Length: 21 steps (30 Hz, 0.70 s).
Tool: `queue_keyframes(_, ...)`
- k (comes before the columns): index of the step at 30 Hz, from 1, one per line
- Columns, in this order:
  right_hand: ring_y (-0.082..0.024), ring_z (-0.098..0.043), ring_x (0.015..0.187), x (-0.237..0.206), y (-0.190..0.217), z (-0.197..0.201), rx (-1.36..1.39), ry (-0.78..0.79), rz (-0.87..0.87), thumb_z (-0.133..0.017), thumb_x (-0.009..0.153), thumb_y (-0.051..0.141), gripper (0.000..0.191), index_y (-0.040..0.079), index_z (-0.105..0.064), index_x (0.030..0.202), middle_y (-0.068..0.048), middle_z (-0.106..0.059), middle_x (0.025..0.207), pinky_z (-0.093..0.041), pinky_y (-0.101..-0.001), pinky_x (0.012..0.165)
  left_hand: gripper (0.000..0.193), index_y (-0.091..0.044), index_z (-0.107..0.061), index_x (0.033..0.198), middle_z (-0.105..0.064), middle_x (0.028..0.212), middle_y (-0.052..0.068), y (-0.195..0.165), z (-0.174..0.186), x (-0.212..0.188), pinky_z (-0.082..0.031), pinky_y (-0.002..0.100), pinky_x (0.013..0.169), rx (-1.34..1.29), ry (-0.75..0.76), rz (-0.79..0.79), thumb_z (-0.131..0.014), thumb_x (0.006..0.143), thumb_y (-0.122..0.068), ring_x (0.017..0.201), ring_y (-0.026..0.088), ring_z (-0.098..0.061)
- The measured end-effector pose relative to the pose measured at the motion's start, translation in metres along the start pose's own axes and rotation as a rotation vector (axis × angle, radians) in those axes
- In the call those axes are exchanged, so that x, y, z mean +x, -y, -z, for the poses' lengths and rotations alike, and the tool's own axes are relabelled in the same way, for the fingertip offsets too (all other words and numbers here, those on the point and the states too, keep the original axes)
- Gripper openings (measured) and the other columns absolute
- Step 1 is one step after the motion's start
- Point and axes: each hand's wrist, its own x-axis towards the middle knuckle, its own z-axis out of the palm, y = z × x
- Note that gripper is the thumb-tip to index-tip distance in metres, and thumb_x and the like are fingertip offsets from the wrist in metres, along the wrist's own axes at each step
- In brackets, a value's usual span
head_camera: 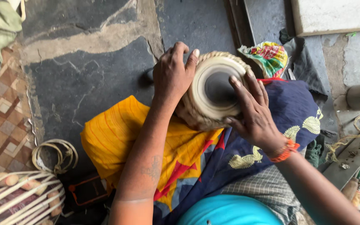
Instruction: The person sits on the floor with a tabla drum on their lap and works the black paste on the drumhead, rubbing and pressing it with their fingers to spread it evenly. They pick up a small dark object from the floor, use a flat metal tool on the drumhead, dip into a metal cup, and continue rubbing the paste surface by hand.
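The stone floor fills most of the view. A yellow, blue and red patterned cloth covers the person's lap. A small hand drum lies tilted on the far edge of this cloth, its pale head with a dark centre patch facing up. The left hand clasps the drum's left side, fingers curled over the braided rim. The right hand rests on the right side of the head, fingers spread and flat against the skin. A second strapped drum lies at lower left. A crumpled printed wrapper sits just beyond the drum.
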Motion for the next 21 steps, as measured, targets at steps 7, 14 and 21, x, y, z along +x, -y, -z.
queue_keyframes(7,-0.042,-0.019,0.159,-0.028,0.000,0.016,-0.134,0.188,-0.031,-0.061,0.094,0.048,0.080,0.014,-0.034,0.161,-0.008,-0.042,0.163,-0.007,-0.0510,0.128,0.036,-0.008,-0.073,0.122,-0.076,0.119,0.013,-0.001,-0.024,0.014,-0.056,0.038,0.097,-0.419,0.275,-0.172,-0.055,0.107,-0.035,0.113,0.028,-0.072)
queue_keyframes(14,-0.039,-0.022,0.153,0.000,0.024,0.011,-0.268,0.235,0.022,-0.049,0.093,0.068,0.089,0.013,-0.033,0.161,-0.005,-0.042,0.162,0.000,-0.0586,0.121,0.034,-0.007,-0.074,0.116,-0.077,0.115,0.012,-0.010,-0.021,0.009,-0.058,0.037,0.095,-0.377,0.253,-0.135,-0.050,0.108,-0.030,0.109,0.028,-0.075)
queue_keyframes(21,-0.040,-0.024,0.153,-0.012,0.036,0.016,-0.272,0.158,-0.142,-0.043,0.095,0.070,0.092,0.008,-0.030,0.162,-0.009,-0.039,0.165,-0.002,-0.0580,0.122,0.032,-0.005,-0.073,0.112,-0.077,0.108,0.013,-0.009,-0.021,0.009,-0.059,0.039,0.090,-0.373,0.219,-0.142,-0.051,0.107,-0.027,0.103,0.030,-0.076)
